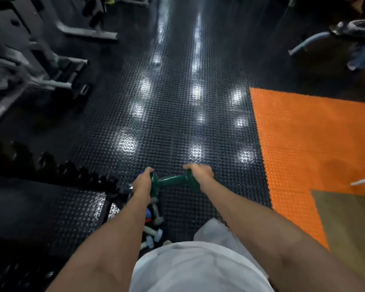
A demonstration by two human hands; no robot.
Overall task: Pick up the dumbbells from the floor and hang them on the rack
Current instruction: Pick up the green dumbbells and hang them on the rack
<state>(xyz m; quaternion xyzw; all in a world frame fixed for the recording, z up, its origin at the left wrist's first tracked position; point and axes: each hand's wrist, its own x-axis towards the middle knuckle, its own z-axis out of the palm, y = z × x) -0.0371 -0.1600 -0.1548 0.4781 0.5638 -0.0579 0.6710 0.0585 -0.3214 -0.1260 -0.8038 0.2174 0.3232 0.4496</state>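
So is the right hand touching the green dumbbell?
Touching. The head view shows the right hand with its fingers curled over one end of the green dumbbell, no gap between them.

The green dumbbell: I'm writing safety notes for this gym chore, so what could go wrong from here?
1. The right hand grips only one end of the green dumbbell, the left hand is at the other; an end-hold may slip.
2. More small dumbbells lie by the person's feet, a likely trip or toe hazard.
3. The studded floor shines with glare, so footing may be slick.
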